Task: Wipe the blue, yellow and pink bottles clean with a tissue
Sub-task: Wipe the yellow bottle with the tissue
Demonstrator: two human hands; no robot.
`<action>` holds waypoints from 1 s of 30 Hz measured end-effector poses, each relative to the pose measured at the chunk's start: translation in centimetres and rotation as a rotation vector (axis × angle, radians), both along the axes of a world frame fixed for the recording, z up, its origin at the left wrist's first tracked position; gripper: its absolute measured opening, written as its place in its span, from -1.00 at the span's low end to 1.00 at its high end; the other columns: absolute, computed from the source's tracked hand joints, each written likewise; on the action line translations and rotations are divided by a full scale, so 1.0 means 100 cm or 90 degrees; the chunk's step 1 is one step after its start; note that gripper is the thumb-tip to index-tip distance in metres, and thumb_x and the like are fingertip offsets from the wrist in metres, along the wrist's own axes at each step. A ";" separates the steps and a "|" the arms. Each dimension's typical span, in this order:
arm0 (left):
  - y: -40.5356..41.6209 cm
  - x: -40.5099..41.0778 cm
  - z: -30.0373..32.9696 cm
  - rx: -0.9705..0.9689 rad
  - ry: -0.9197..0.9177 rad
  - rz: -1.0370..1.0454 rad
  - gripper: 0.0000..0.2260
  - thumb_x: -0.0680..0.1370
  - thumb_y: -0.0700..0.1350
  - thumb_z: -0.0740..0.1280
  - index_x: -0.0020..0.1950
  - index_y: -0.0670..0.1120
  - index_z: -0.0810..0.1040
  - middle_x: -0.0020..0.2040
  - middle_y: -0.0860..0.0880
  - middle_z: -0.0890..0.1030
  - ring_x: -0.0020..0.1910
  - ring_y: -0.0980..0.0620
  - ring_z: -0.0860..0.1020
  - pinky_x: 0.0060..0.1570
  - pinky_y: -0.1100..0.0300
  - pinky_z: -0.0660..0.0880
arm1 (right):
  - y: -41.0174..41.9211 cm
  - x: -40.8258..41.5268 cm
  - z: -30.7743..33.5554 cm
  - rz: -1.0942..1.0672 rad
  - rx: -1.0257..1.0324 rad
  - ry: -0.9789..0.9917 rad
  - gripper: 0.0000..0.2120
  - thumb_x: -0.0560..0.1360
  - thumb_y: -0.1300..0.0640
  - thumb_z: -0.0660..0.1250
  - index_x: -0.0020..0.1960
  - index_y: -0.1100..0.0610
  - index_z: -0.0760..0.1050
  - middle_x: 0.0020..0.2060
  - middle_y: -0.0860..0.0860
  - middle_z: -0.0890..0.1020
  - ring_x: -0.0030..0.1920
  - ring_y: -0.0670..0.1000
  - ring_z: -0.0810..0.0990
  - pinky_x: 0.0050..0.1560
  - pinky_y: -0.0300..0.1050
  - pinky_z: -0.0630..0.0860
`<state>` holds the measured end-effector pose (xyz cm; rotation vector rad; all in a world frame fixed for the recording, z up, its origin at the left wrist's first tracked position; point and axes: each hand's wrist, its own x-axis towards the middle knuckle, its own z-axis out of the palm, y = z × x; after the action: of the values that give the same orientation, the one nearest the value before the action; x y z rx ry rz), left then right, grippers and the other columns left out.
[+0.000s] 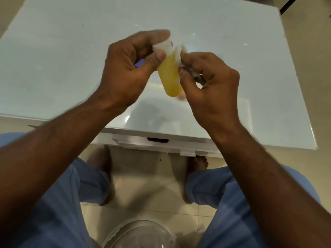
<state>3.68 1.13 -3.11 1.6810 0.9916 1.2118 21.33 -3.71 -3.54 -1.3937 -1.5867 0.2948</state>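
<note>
The left hand point(129, 68) grips the yellow bottle point(170, 77) by its cap. The right hand point(211, 86) pinches the tissue point(179, 54) against it. Wiping looks half done; the other bottles are mostly hidden.

Soft indoor light, tabletop point(53, 51) glare, motion-blurred hands, wide-angle bowing
</note>
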 end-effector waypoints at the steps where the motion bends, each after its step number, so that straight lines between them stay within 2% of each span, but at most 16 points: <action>1: 0.003 -0.003 0.001 -0.005 -0.020 0.025 -0.65 0.63 -0.20 0.33 0.40 -0.28 0.47 0.29 -0.16 0.61 0.26 -0.02 0.62 0.23 0.00 0.57 | 0.001 0.002 -0.002 -0.006 -0.030 -0.011 -0.79 0.54 0.25 0.45 0.17 0.20 0.71 0.01 0.04 0.74 0.00 -0.01 0.71 0.02 0.05 0.68; 4: 0.007 -0.008 0.000 -0.018 -0.035 0.033 -0.64 0.64 -0.19 0.30 0.42 -0.29 0.44 0.31 -0.18 0.58 0.28 -0.05 0.60 0.25 -0.05 0.56 | -0.002 0.002 -0.004 0.006 -0.025 -0.025 -0.79 0.53 0.24 0.45 0.15 0.20 0.73 -0.01 0.06 0.75 -0.01 0.01 0.71 0.01 0.06 0.67; 8: -0.001 0.002 -0.005 0.002 0.045 -0.069 -0.67 0.63 -0.22 0.33 0.39 -0.25 0.49 0.28 -0.17 0.61 0.27 -0.08 0.61 0.25 -0.06 0.56 | -0.004 0.001 0.002 0.024 0.058 -0.026 -0.77 0.56 0.31 0.42 0.20 0.24 0.70 0.05 0.11 0.72 0.05 0.04 0.70 0.01 0.03 0.65; 11: 0.002 0.001 -0.001 -0.009 -0.009 -0.035 -0.65 0.63 -0.23 0.31 0.42 -0.27 0.44 0.29 -0.16 0.59 0.26 -0.03 0.62 0.20 0.05 0.58 | -0.003 0.005 -0.002 0.017 0.018 -0.002 -0.77 0.55 0.29 0.43 0.18 0.23 0.71 0.03 0.09 0.73 0.03 0.03 0.71 0.02 0.04 0.66; 14: 0.012 -0.009 0.003 -0.055 -0.088 0.009 -0.62 0.64 -0.20 0.30 0.44 -0.29 0.41 0.30 -0.19 0.59 0.29 -0.06 0.60 0.23 -0.06 0.57 | -0.002 0.007 -0.005 0.000 -0.018 -0.030 -0.79 0.52 0.27 0.45 0.14 0.20 0.73 -0.01 0.06 0.75 0.00 0.02 0.71 0.01 0.05 0.66; 19: -0.001 0.002 -0.002 -0.066 -0.010 -0.073 -0.62 0.59 -0.22 0.38 0.39 -0.27 0.46 0.24 -0.18 0.63 0.24 -0.05 0.63 0.21 0.02 0.58 | -0.004 0.000 0.006 0.047 0.081 -0.025 -0.78 0.55 0.33 0.43 0.18 0.25 0.69 0.05 0.10 0.72 0.06 0.02 0.69 0.03 -0.02 0.65; 21: -0.004 0.005 -0.001 -0.104 -0.055 -0.092 -0.66 0.58 -0.22 0.40 0.34 -0.27 0.51 0.20 -0.20 0.66 0.19 -0.11 0.65 0.14 -0.01 0.60 | -0.003 0.000 0.006 0.049 0.080 0.000 -0.77 0.56 0.33 0.43 0.20 0.26 0.67 0.07 0.07 0.71 0.07 -0.02 0.69 0.04 -0.07 0.65; 24: 0.001 0.001 0.003 -0.184 -0.188 -0.036 -0.71 0.58 -0.22 0.39 0.28 -0.27 0.55 0.12 -0.15 0.69 0.16 -0.13 0.67 0.10 0.04 0.60 | -0.002 0.000 0.003 0.035 0.006 0.040 -0.77 0.56 0.27 0.45 0.21 0.22 0.68 0.03 -0.05 0.69 0.03 -0.17 0.67 0.05 -0.24 0.63; 25: 0.003 -0.001 0.005 -0.189 -0.195 -0.022 -0.73 0.59 -0.21 0.39 0.27 -0.26 0.56 0.11 -0.13 0.70 0.15 -0.12 0.67 0.12 0.06 0.60 | -0.003 -0.001 0.002 0.035 0.000 0.035 -0.77 0.57 0.25 0.45 0.21 0.22 0.68 0.02 -0.08 0.69 0.03 -0.17 0.67 0.05 -0.26 0.63; 27: 0.005 -0.002 0.004 -0.169 -0.144 -0.040 -0.70 0.59 -0.19 0.39 0.28 -0.28 0.55 0.14 -0.16 0.68 0.17 -0.11 0.66 0.17 0.04 0.58 | -0.005 -0.004 0.004 0.046 0.032 0.029 -0.78 0.57 0.28 0.45 0.21 0.25 0.67 0.04 -0.03 0.69 0.05 -0.12 0.68 0.06 -0.21 0.64; 30: -0.002 0.000 -0.003 -0.188 -0.074 -0.133 -0.69 0.58 -0.18 0.40 0.26 -0.30 0.55 0.15 -0.25 0.65 0.16 -0.18 0.66 0.17 -0.12 0.58 | -0.002 -0.003 0.009 0.061 0.087 0.037 -0.78 0.58 0.32 0.42 0.22 0.28 0.65 0.08 0.04 0.69 0.08 -0.04 0.69 0.06 -0.13 0.64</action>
<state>3.72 0.93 -3.37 1.4268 0.8537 0.9627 21.03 -3.89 -2.61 -1.1967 -1.5978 0.2772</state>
